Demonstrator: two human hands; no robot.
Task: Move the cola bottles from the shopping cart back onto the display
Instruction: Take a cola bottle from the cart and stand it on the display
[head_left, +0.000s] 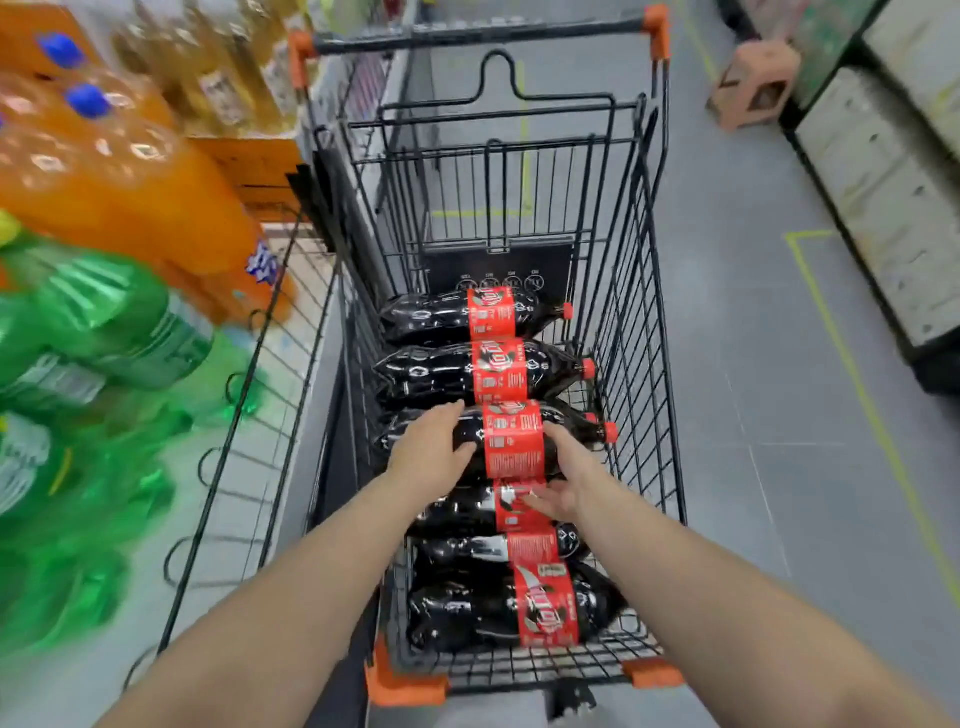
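Bright, even overhead store light falls on the grey floor, where shadows are soft and faint. White glints streak the cola bottles and the orange soda bottles. The green bottles at the left edge smear with motion blur. Wide-angle distortion bends the shopping cart wires and the aisle lines.
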